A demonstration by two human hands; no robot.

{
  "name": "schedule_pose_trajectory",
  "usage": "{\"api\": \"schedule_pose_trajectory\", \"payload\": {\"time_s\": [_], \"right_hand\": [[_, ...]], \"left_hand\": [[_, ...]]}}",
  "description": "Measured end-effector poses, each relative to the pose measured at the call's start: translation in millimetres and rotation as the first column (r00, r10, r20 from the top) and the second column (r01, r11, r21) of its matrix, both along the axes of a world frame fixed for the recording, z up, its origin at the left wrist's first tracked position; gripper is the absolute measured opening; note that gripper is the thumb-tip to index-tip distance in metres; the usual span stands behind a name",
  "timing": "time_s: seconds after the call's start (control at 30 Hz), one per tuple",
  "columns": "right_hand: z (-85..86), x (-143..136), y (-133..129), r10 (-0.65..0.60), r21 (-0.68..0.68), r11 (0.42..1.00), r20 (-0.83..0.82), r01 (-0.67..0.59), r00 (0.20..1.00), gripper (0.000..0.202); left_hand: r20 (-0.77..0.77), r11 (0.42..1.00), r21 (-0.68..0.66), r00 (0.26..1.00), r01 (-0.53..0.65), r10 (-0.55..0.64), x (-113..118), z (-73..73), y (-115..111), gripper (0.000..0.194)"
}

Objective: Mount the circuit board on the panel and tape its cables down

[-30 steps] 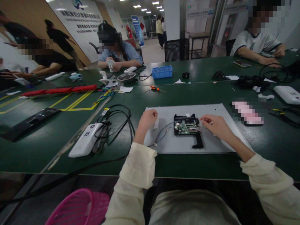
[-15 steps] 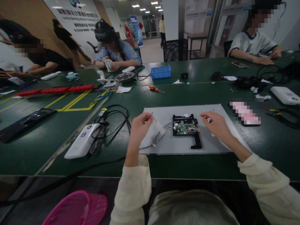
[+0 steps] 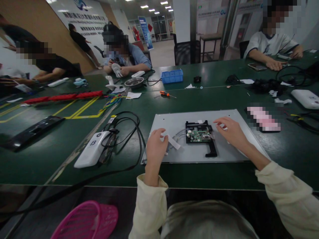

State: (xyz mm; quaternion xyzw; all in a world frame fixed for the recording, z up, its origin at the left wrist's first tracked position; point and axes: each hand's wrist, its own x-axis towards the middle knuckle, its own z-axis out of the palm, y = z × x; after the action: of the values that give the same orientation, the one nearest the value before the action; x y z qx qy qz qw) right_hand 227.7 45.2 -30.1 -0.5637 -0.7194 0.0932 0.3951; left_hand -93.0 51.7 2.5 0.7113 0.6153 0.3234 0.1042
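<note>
Left hand (image 3: 156, 146) over the near-left part of the grey panel (image 3: 231, 153), between eight and nine o'clock from the green circuit board (image 3: 198, 135), with twelve pointing away across the green table (image 3: 199, 176). Fingers bent toward the thumb, index tip and thumb tip close. White strip (image 3: 174, 143) just beside that thumb, slanting off between four and five o'clock; cannot tell gripped from free.

Right hand (image 3: 230, 131) at about three o'clock from the board, over the same panel, index and thumb curled toward each other; cannot tell pressed together or apart, nor holding anything small.

Circuit board near the panel's middle, set in a black frame (image 3: 211, 150) with one leg reaching out toward five o'clock. Grey cables (image 3: 178, 133) on the board's nine o'clock side, partly hidden behind the strip.

Farther out from the board: orange-and-black screwdriver (image 3: 164, 94) near eleven, blue basket (image 3: 171, 78) beyond, metal bowl (image 3: 134, 82) past ten. White power bank (image 3: 91, 152) with black cords just below nine. Pink pixelated object (image 3: 264, 119) between two and three. Pink basket (image 3: 109, 217) below the table edge, toward eight.
</note>
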Motion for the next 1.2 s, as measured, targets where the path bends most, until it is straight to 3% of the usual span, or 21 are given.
{"api": "schedule_pose_trajectory", "payload": {"time_s": [0.17, 0.33, 0.53, 0.7, 1.2], "right_hand": [[0.6, -1, 0, 0.002, -0.004, 1.0, 0.007, -0.002, 1.0, 0.021], [1.5, -1, 0, 0.011, 0.002, 1.0, 0.014, -0.011, 1.0, 0.021], [4.5, -2, -2, 0.014, -0.007, 1.0, 0.009, -0.014, 1.0, 0.022], [5.7, -3, -4, 0.021, -0.005, 1.0, 0.011, -0.021, 1.0, 0.022], [4.1, -4, -6, 0.021, 0.002, 1.0, 0.045, -0.021, 0.999, 0.022]], "left_hand": [[-0.078, 0.991, 0.134, 0.997, -0.006, 0.016, 13, 1.4, -14, 0.018], [-0.244, 0.997, 0.072, 0.969, -0.012, 0.03, 29, -4.8, -32, 0.023], [-0.324, 0.999, 0.036, 0.945, -0.031, 0.041, 34, -12.0, -40, 0.016], [-0.328, 0.999, 0.034, 0.944, -0.022, 0.032, 34, -16.1, -44, 0.015], [-0.272, 0.999, 0.049, 0.962, 0.004, 0.01, 35, -28.8, -54, 0.034]]}}
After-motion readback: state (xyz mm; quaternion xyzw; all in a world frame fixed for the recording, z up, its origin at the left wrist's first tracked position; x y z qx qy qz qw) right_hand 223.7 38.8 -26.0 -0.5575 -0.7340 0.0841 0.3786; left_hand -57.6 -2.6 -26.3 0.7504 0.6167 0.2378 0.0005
